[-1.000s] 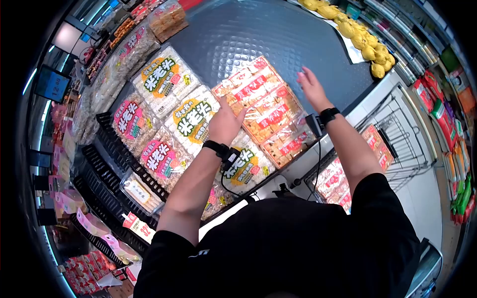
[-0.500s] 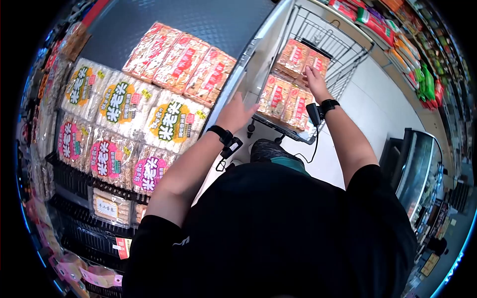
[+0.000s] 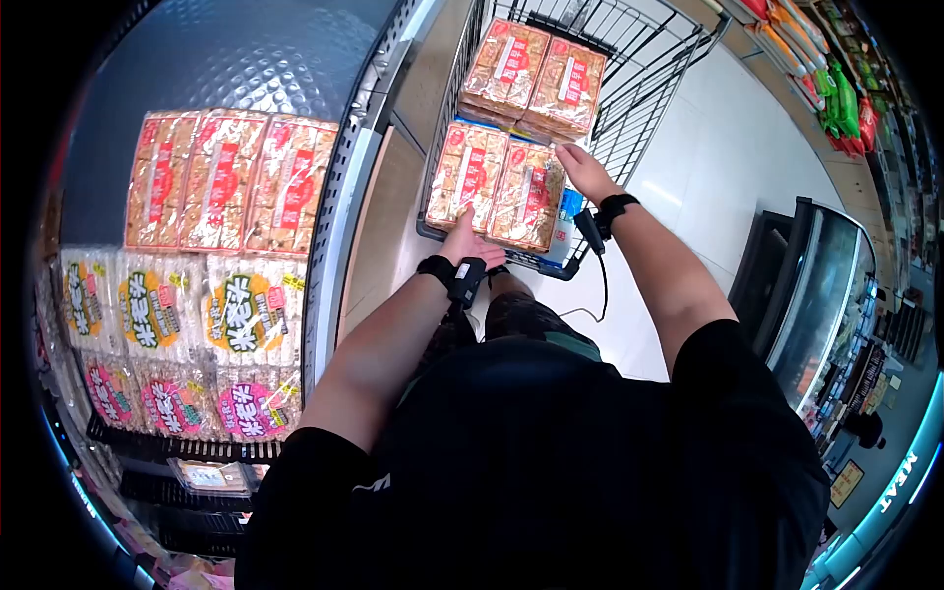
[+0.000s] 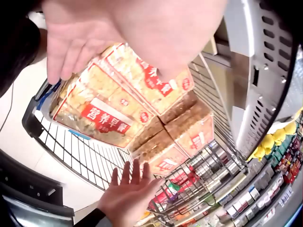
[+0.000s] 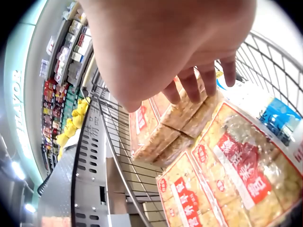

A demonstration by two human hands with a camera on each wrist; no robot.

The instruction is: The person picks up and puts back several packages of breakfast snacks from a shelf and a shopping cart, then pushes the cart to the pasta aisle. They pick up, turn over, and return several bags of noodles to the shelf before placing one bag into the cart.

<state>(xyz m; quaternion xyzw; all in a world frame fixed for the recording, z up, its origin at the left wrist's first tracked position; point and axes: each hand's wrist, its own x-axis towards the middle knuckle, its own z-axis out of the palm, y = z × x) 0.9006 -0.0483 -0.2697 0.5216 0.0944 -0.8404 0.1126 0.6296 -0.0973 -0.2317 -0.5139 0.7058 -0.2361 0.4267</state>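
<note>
Packs [image 3: 531,202] lie flat, paired in the cart [image 3: 430,233], likely to fit its width; in the head view, the left hand [image 3: 472,248] is at their near edge, the right hand [image 3: 590,175] at their right. Left wrist: straight fingers, left together, right apart. Right wrist: a blue-and-white package [image 5: 279,116] and metal wall [image 5: 90,146] flank them.

The head view looks down from above left hand [image 3: 474,246] and right hand [image 3: 588,175]; close wrist views face past them, sharing the packs [image 3: 532,197].
</note>
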